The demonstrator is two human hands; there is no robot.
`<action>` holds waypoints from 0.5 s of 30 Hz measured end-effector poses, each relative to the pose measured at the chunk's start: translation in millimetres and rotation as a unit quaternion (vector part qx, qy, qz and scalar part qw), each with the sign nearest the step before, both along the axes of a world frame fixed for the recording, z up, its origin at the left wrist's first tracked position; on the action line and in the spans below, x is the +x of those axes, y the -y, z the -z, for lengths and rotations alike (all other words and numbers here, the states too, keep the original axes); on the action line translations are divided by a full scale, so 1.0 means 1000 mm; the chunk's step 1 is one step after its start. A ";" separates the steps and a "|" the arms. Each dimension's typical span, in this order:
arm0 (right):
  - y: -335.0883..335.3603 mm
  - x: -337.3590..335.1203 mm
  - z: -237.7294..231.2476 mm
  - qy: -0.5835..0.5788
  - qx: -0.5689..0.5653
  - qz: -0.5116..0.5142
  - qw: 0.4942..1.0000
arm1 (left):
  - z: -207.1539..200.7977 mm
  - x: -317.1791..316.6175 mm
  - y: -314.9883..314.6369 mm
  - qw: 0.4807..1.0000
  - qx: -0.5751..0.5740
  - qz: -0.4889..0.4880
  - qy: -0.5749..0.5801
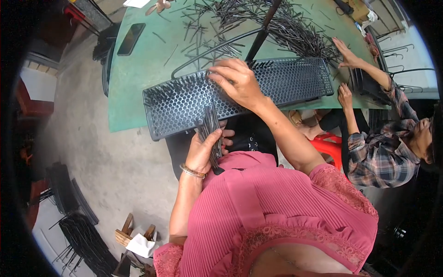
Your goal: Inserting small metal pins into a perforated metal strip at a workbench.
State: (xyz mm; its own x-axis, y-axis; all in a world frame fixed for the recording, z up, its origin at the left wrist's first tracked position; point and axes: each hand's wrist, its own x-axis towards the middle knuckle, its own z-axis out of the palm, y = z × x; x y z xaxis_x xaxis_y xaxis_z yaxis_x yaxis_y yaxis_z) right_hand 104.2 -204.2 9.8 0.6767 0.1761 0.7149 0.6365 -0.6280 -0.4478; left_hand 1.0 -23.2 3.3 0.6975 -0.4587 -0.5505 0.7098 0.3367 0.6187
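Observation:
A long black perforated metal rack (180, 108) rests tilted at the table's near edge, over my lap. Short dark rods stand in the holes along its far side, thickest at the left. My left hand (203, 150) is closed around a bundle of thin black rods (211, 121) just in front of the rack. Over the rack's middle, my right hand (237, 83) has its fingers bent, with thumb and forefinger near the standing rods. Whatever lies between those fingertips is too small to make out.
Loose black rods (295, 34) lie heaped across the green table (134, 87). A phone (131, 39) lies at the far left. To the right a co-worker in a plaid shirt (385, 154) has both hands at the table. A black metal bar (263, 32) rises behind the rack.

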 end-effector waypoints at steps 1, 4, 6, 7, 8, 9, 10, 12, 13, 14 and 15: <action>0.001 -0.008 -0.004 -0.126 0.047 -0.015 0.991 | -0.002 0.000 0.000 1.000 0.000 -0.001 -0.001; -0.007 -0.033 -0.023 -0.426 0.196 -0.068 0.881 | -0.006 0.002 -0.001 0.999 -0.006 -0.012 0.048; -0.007 -0.038 -0.016 -0.490 0.276 -0.161 0.811 | -0.010 0.004 -0.001 0.998 -0.002 -0.009 0.059; -0.006 -0.039 -0.011 -0.507 0.290 -0.165 0.795 | -0.012 0.004 -0.001 0.998 0.002 -0.006 0.070; -0.005 -0.039 -0.009 -0.525 0.303 -0.168 0.778 | -0.011 0.005 -0.001 0.997 0.001 -0.004 0.071; -0.004 -0.038 -0.010 -0.531 0.320 -0.170 0.766 | -0.012 0.005 -0.001 0.998 -0.002 -0.006 0.060; -0.002 -0.037 -0.011 -0.535 0.315 -0.146 0.770 | -0.012 0.005 -0.001 0.999 -0.006 -0.009 0.050; 0.004 -0.035 -0.014 -0.536 0.313 -0.129 0.774 | -0.007 0.005 -0.001 0.999 -0.002 -0.009 0.042; 0.007 -0.034 -0.014 -0.528 0.327 -0.145 0.770 | -0.003 0.004 -0.001 0.999 0.003 -0.010 0.035; 0.010 -0.033 -0.015 -0.520 0.341 -0.160 0.767 | -0.001 0.004 -0.001 0.999 0.003 -0.011 0.035; 0.012 -0.034 -0.022 -0.509 0.345 -0.157 0.773 | 0.001 0.005 0.000 0.999 0.002 -0.008 0.034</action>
